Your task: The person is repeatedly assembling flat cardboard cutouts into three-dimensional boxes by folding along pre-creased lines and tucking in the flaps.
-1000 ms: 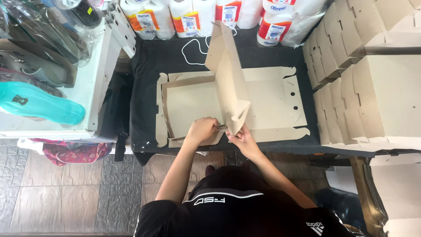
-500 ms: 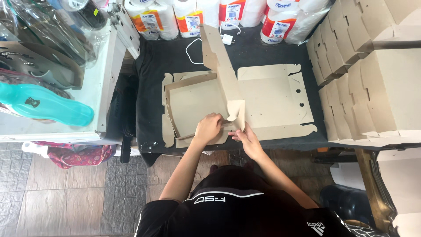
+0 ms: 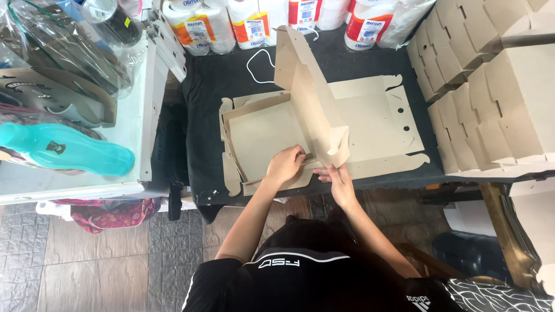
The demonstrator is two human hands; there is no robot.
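We see a flat brown cardboard box blank [image 3: 370, 124] lying on the black cloth-covered table [image 3: 231, 81], one long panel of it standing upright across its middle. Our left hand [image 3: 284, 164] presses down on the near edge of the blank with fingers curled around a folded flap. Our right hand [image 3: 338, 179], just right of the left, pinches the lower corner of the upright panel. Right of the blank stand stacked folded cardboard boxes [image 3: 491, 92]; beyond it, wrapped paper rolls [image 3: 248, 23].
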